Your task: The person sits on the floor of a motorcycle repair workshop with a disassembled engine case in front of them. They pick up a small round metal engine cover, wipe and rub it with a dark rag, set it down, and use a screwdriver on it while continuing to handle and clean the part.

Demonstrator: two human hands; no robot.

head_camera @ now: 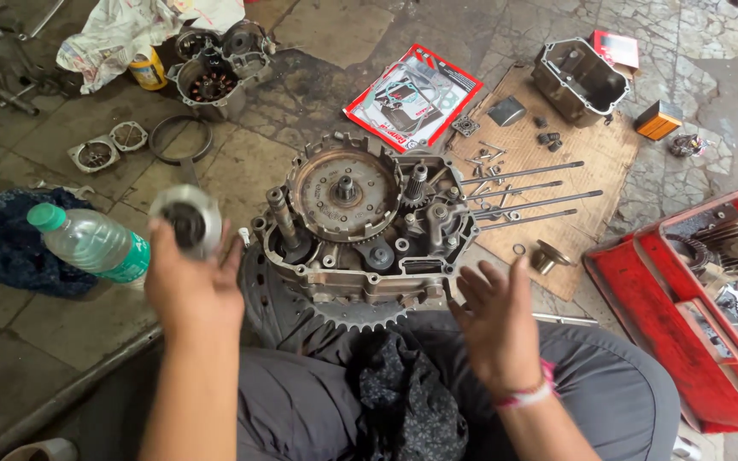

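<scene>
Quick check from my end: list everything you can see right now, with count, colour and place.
engine case: 1, grey metal, floor centre, open side up
round part: 1, silver, in left hand
long studs: 4, steel, on cardboard right of case
cardboard: 1, brown, right of centre
gasket pack: 1, red and clear, above case
cover: 1, grey, top right
bottle: 1, clear, green cap, left on blue cloth
red tray: 1, right edge, holding engine parts
second casing: 1, grey, top left
ring: 1, dark, left of centre
left hand: fingers gripping round part
right hand: open, empty, beside case
</scene>
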